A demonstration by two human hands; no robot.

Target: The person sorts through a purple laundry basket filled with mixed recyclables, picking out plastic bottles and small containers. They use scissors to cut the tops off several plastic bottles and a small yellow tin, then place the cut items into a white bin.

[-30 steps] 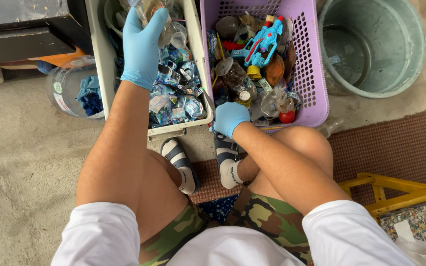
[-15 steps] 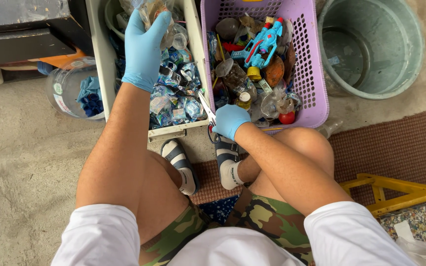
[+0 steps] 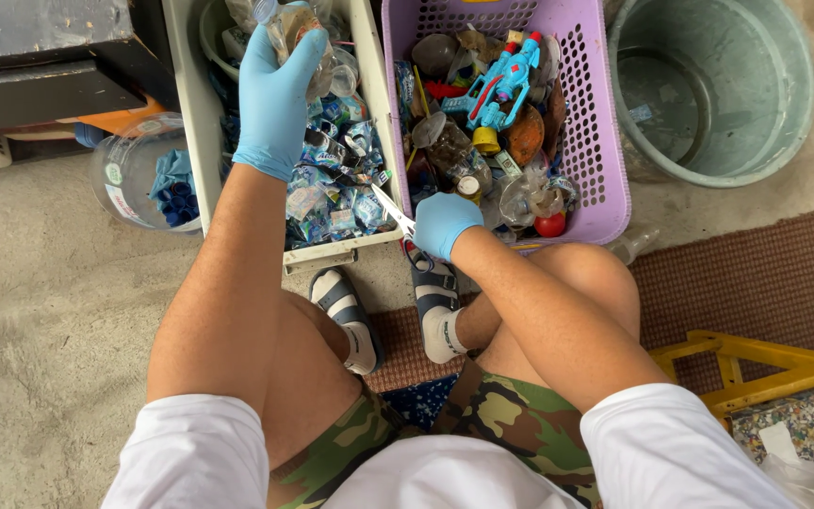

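Little had changed since the frame half a second before: the left hand (image 3: 275, 99) stayed raised over the far part of the white bin (image 3: 376, 123), and the right hand (image 3: 443, 224) stayed low between the two containers. The left hand seemed to sit slightly farther up, though the shift was small.

The left hand, in a blue glove, had its fingers wrapped around a clear plastic bottle (image 3: 296, 28), thumb on the right side. The bottle lay tilted, its long axis running from near-right to far-left, and which end was the neck could not be told.

The right hand, also gloved, was closed around the handles of a pair of scissors (image 3: 396, 209). The blades pointed far-left, toward the bin's crumpled labels and wrappers (image 3: 332, 188), and lay over the bin's near-right corner.

To the right stood a purple basket (image 3: 605, 141) holding a blue toy (image 3: 501, 80) and mixed scraps, and beyond it a grey-green bucket (image 3: 708, 85).
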